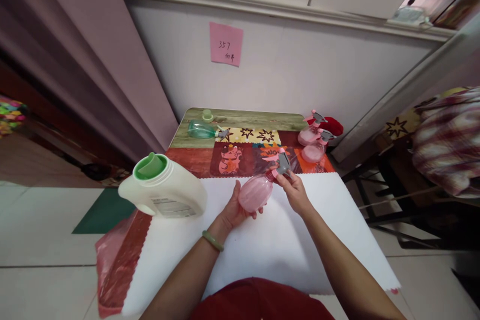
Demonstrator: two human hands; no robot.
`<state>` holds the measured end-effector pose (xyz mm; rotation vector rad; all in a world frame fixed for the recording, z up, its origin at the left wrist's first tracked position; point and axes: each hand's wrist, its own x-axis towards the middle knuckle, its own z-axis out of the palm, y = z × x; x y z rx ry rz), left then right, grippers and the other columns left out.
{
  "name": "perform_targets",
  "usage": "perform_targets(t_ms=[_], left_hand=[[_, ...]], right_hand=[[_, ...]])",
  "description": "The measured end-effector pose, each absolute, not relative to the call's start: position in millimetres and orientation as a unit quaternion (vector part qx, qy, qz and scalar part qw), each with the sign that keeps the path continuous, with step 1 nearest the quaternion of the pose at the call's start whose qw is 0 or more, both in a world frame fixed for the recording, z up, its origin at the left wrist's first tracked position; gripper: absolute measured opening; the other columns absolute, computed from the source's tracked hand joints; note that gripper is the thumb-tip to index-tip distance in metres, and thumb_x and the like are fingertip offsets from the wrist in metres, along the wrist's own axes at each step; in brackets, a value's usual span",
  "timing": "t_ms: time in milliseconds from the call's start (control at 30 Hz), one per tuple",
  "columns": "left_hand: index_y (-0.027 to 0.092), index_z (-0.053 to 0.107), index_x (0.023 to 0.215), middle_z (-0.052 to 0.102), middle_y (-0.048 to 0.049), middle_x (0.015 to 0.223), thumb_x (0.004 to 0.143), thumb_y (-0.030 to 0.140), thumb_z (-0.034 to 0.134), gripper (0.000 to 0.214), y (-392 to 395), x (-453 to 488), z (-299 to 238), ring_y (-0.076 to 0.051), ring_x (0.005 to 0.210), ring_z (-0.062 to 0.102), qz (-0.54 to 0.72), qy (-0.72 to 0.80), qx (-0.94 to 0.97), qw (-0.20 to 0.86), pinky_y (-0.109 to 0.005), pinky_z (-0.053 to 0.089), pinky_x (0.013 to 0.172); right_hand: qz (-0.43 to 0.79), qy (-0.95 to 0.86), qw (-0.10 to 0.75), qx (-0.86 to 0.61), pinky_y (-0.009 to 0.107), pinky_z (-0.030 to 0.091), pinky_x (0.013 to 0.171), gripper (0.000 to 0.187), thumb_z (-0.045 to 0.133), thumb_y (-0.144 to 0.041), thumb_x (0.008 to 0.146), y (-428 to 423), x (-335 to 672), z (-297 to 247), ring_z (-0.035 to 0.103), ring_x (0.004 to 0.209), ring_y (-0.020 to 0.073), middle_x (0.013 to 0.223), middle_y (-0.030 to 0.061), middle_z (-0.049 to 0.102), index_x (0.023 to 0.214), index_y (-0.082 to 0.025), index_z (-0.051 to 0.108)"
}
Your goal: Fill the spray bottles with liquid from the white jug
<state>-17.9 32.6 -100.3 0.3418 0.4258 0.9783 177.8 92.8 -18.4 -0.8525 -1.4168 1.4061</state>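
A pink spray bottle [255,193] is held tilted above the white sheet, its grey and pink spray head [282,164] pointing up to the right. My left hand [237,208] is closed around the body of the bottle from below. At the neck, my right hand [293,191] grips the spray head. To the left stands a large white jug [180,190] with its mouth uncapped and a green spout [152,166] inside. Two more pink spray bottles [313,151] stand upright at the back right of the table.
A green spray bottle [201,129] lies on its side at the back left, near a small green cap [207,115]. A red round object [333,126] is behind the pink bottles. A wall closes off the far edge, with a pink note [226,44] on it. A plaid cloth [448,140] hangs at the right.
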Motion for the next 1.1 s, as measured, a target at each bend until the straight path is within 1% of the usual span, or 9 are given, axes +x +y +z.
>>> perform_targets(t_ms=[167,400,600,733,833,1100], left_hand=[[0.006,0.063,0.129,0.075,-0.0224,0.095,0.089,0.083,0.030,0.093,32.3,-16.9,-100.7,-0.025,0.069,0.073,0.474,0.208,0.162,0.840,-0.026,0.048,0.043],[0.008,0.064,0.128,0.075,-0.0200,0.096,0.089,0.082,0.037,0.087,30.6,-15.2,-99.8,-0.024,0.068,0.071,0.488,0.220,0.166,0.828,-0.026,0.044,0.042],[0.010,0.065,0.127,0.074,-0.0159,0.087,0.090,0.079,0.042,0.082,30.3,-13.2,-100.6,-0.023,0.067,0.070,0.495,0.232,0.169,0.820,-0.025,0.042,0.043],[0.009,0.065,0.127,0.074,-0.0156,0.083,0.090,0.079,0.042,0.083,29.9,-12.5,-99.9,-0.023,0.066,0.070,0.496,0.237,0.177,0.816,-0.025,0.041,0.043],[0.008,0.065,0.128,0.074,-0.0157,0.083,0.090,0.080,0.041,0.084,29.5,-12.2,-99.1,-0.023,0.066,0.070,0.494,0.238,0.182,0.816,-0.025,0.042,0.044],[0.008,0.064,0.128,0.074,-0.0168,0.086,0.092,0.078,0.040,0.082,30.6,-12.5,-98.9,-0.024,0.066,0.070,0.494,0.228,0.185,0.819,-0.026,0.042,0.043]], right_hand=[[0.579,-0.575,0.463,-0.347,0.046,0.053,0.104,0.034,0.070,-0.049,0.092,93.1,175.2,-18.5,0.069,0.108,0.0257,0.114,0.0060,0.076,0.115,-0.025,0.073],[0.568,-0.592,0.451,-0.351,0.043,0.055,0.100,0.034,0.069,-0.049,0.093,90.1,177.4,-12.5,0.069,0.104,0.0243,0.113,0.0063,0.076,0.115,-0.024,0.072],[0.567,-0.598,0.448,-0.348,0.044,0.055,0.099,0.034,0.068,-0.050,0.093,91.8,178.6,-14.9,0.070,0.105,0.0253,0.113,0.0066,0.076,0.115,-0.024,0.072],[0.551,-0.616,0.446,-0.344,0.044,0.053,0.101,0.032,0.067,-0.050,0.094,94.6,180.0,-17.4,0.069,0.109,0.0264,0.115,0.0070,0.076,0.111,-0.024,0.073],[0.542,-0.627,0.444,-0.340,0.044,0.051,0.103,0.032,0.065,-0.050,0.095,95.2,180.8,-17.1,0.069,0.110,0.0267,0.116,0.0066,0.076,0.113,-0.024,0.073],[0.538,-0.628,0.441,-0.349,0.044,0.050,0.103,0.032,0.066,-0.051,0.094,96.5,181.6,-16.1,0.068,0.110,0.0280,0.114,0.0067,0.076,0.108,-0.024,0.073]])
